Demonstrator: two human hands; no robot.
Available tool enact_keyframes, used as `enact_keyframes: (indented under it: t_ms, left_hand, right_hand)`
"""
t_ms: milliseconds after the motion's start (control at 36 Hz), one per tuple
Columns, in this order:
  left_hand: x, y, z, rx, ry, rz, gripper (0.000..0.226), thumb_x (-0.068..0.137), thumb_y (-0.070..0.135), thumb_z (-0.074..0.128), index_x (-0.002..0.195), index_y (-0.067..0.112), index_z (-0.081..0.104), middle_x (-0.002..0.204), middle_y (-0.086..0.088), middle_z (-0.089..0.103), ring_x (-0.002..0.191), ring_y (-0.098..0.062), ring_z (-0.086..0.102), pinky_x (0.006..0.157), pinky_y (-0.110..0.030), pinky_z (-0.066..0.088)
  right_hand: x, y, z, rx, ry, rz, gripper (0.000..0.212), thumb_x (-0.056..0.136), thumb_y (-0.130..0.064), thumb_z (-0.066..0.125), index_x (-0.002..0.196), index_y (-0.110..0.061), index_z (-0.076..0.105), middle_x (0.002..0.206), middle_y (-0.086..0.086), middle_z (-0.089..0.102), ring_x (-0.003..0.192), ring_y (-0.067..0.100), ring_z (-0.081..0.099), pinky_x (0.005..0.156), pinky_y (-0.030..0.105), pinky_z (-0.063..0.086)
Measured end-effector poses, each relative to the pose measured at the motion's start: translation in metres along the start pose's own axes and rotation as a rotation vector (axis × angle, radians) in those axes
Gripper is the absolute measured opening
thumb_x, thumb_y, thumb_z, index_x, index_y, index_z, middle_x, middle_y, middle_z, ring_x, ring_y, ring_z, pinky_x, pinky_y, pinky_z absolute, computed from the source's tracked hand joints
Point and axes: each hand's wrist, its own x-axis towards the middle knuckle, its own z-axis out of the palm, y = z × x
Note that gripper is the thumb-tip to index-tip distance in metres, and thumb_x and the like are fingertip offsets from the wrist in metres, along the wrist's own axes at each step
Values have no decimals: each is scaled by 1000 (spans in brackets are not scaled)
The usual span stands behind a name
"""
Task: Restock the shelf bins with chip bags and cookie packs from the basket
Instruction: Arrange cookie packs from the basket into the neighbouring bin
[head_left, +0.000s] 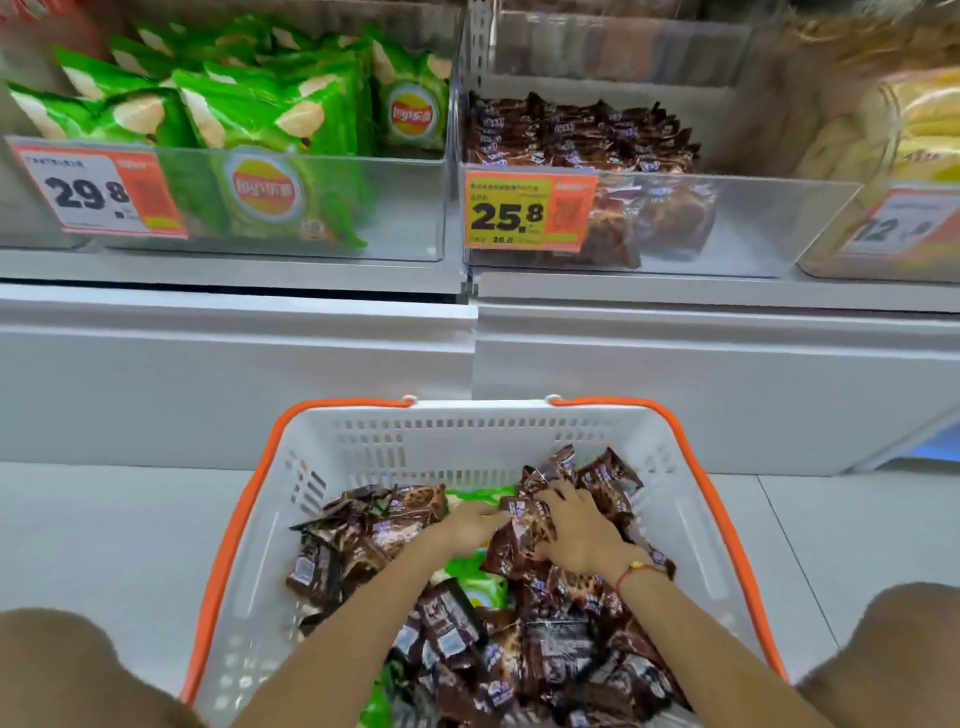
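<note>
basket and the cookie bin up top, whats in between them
In the head view, only the plain grey shelf base panel lies between the basket and the cookie bin.

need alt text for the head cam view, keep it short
Both hands, left hand and right hand, gather brown cookie packs in a white basket with orange handles. Above it, shelf bins hold green chip bags and more brown packs.
</note>
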Motion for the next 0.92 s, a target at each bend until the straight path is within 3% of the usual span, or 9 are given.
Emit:
enact_keyframes:
  t_ms: [83, 222, 306, 389, 500, 611, 694, 806, 917]
  left_hand:
    - [7, 1, 13, 45, 105, 82, 40, 98, 39, 49, 111, 3, 61, 110, -12, 60, 107, -27, 55, 81, -30, 38]
    - [8, 9, 17, 32, 207, 118, 57, 94, 40, 57, 137, 5, 48, 142, -12, 49, 128, -27, 48, 107, -33, 37]
    - [1, 21, 9, -94, 232, 147, 37, 95, 26, 59, 125, 5, 55, 116, -21, 63, 102, -22, 57, 83, -26, 43]
    - [-8, 40, -8, -194, 283, 229, 12, 93, 14, 60, 82, 18, 59, 75, -8, 62, 84, -20, 55, 72, -27, 46]
    - [-31, 81, -40, -197, 294, 331, 14, 95, 18, 58, 104, 9, 64, 82, -2, 63, 68, -10, 60, 60, -19, 44]
    - [-61, 124, -65, -175, 325, 434, 12, 94, 26, 58, 87, 22, 66, 92, -2, 72, 89, -21, 69, 82, -34, 52]
    - [-85, 148, -76, -250, 364, 539, 13, 96, 21, 56, 85, 24, 63, 86, 1, 69, 86, -18, 67, 73, -28, 49]
    - [-114, 167, -84, -359, 439, 689, 8, 94, 17, 58, 92, 19, 65, 85, 1, 72, 85, -15, 69, 70, -21, 52]
    - [-124, 176, -98, -213, 537, 814, 8, 91, 29, 63, 90, 22, 68, 83, 12, 72, 87, -10, 67, 80, -29, 50]
  right_hand:
    - [1, 1, -1, 48, 77, 13, 58, 82, -20, 73, 132, -18, 44, 138, 2, 34, 128, 25, 34, 100, 35, 41]
    - [0, 6, -2, 268, 144, 50, 42, 80, -6, 70, 116, -16, 50, 127, 4, 42, 88, 18, 50, 77, 25, 41]
    - [1, 4, -18, 367, 220, 11, 42, 79, -9, 70, 116, -13, 51, 123, 10, 50, 109, 24, 54, 80, 20, 36]
    - [-6, -8, -57, 357, 128, -47, 64, 82, -10, 69, 137, -8, 35, 124, 2, 49, 108, 18, 52, 76, 10, 36]
    - [-18, -21, -121, 320, 54, -85, 80, 85, -14, 68, 145, -6, 15, 115, 9, 54, 95, 18, 51, 75, 23, 41]
    - [-32, -25, -177, 529, 158, -122, 62, 82, -4, 71, 133, -3, 37, 109, 16, 60, 88, 21, 57, 76, 30, 46]
    - [-49, -25, -203, 756, 278, -187, 41, 79, 0, 73, 114, -10, 57, 96, 9, 64, 86, 18, 61, 72, 22, 51]
    - [-69, -36, -225, 803, 469, -331, 35, 82, -5, 72, 110, -21, 58, 98, -3, 63, 89, 9, 59, 70, 8, 48]
    - [-80, -38, -236, 784, 574, -413, 35, 87, -10, 68, 115, -27, 58, 107, -7, 63, 98, 13, 61, 83, 20, 49]
